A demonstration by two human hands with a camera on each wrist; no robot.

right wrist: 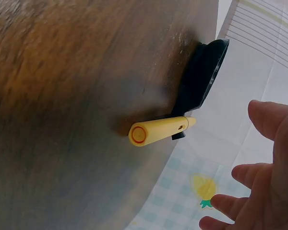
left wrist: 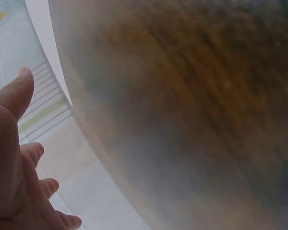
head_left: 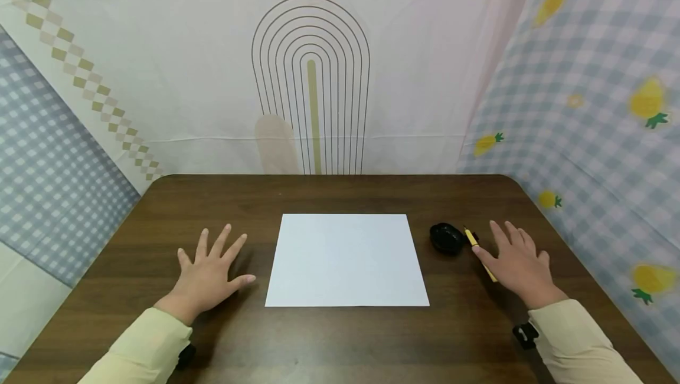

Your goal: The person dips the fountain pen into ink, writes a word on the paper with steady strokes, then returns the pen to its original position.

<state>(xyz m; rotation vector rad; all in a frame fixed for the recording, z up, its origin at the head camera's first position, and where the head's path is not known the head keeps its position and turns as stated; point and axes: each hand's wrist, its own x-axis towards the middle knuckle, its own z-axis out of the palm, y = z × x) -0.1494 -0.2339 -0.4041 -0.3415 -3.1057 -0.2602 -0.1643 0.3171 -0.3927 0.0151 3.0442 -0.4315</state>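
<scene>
My left hand is held with fingers spread above the left part of the table, holding nothing. On the other side my right hand, fingers also spread, hovers just right of a slim yellow pen. In the right wrist view a gap shows between the fingers and the pen. The pen has a dark pointed tip that faces away from me, and its front part leans on a small black dish. Between the hands lies a blank sheet of white paper, flat on the table.
The brown wooden table has rounded far corners. Behind it hangs a white cloth with an arch pattern. Blue checked cloth with pineapples hangs along the right edge, and more checked cloth hangs at the left.
</scene>
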